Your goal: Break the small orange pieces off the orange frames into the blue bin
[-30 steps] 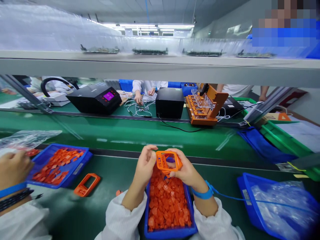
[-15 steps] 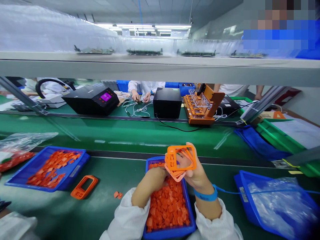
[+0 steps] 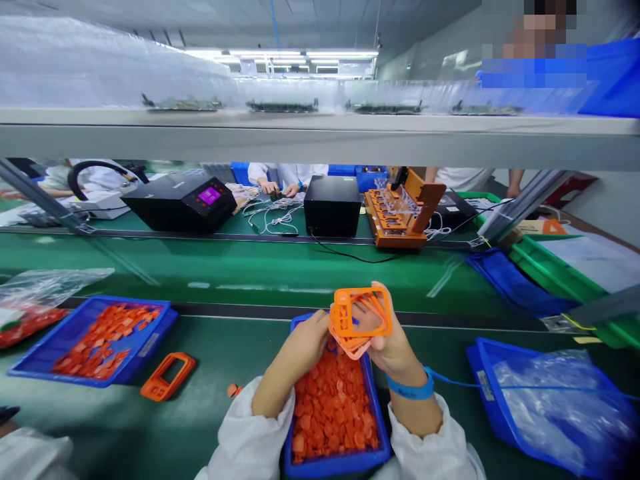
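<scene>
My right hand (image 3: 387, 343), with a blue wrist strap (image 3: 411, 385), grips several orange plastic frames (image 3: 341, 320) stacked and fanned out. Each has a large window and small cut-outs to one side. At the stack's left edge is my left hand (image 3: 311, 341), fingers curled together; their tips are partly hidden, so whatever they pinch cannot be made out. Both hands are above a blue bin (image 3: 383, 450) full of small orange-red plastic pieces (image 3: 335, 413). On the green bench to the left lies a single orange housing (image 3: 169, 377), near a few loose pieces (image 3: 234, 389).
At left stands a blue tray (image 3: 163, 327) of orange pieces, beside a plastic bag (image 3: 35, 307). A blue bin (image 3: 483, 360) with clear bags is at right. A co-worker's sleeve (image 3: 37, 453) enters lower left. Black boxes (image 3: 333, 207) and an orange fixture (image 3: 400, 213) stand beyond the green strip.
My left hand has risen out of the small pieces in the bin to the left edge of the frames. My right hand still holds the stack, almost unmoved.
</scene>
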{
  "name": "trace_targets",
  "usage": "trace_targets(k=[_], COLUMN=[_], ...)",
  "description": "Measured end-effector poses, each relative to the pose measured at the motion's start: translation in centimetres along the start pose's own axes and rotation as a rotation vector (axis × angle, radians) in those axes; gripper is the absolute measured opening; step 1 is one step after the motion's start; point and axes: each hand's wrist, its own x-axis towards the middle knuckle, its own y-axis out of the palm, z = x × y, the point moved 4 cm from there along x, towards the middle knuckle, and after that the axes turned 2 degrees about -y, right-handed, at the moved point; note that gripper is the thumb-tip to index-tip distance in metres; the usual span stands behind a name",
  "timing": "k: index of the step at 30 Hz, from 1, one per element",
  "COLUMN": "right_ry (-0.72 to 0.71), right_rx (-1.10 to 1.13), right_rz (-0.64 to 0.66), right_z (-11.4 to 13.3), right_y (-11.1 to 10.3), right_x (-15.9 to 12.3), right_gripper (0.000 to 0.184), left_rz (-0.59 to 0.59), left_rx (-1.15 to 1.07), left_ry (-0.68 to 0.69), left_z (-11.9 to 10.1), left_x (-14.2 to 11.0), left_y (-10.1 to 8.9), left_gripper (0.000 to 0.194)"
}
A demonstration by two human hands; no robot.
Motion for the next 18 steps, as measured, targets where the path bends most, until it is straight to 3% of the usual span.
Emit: trace_targets(k=[3,5,11,18], right_ry=[-0.001,-0.001,-0.015,-0.035], right_rx=[0.029,0.036,0.029,0.058], right_rz=[0.010,0.013,0.003,-0.021], right_z=[0.1,0.1,-0.1,0.1], right_y=[0.1,0.2,0.3,0.4], right_x=[0.1,0.3,0.9,1.1], right_gripper=[0.103,0.101,0.098,0.093], left_rz=[-0.008,-0.083,-0.217,-0.259], left_rx=[0.206,0.196,-0.205,-0.476], left_ry=[0.107,0.154,0.158,0.071], left_z=[-2.1,-3.2,-4.0,-3.6], left_x=[-0.4,-0.6,-1.1,-1.3], left_y=[-1.3,-2.3,-3.1,-2.8], left_gripper=[0.021,0.013,0.004,0.023])
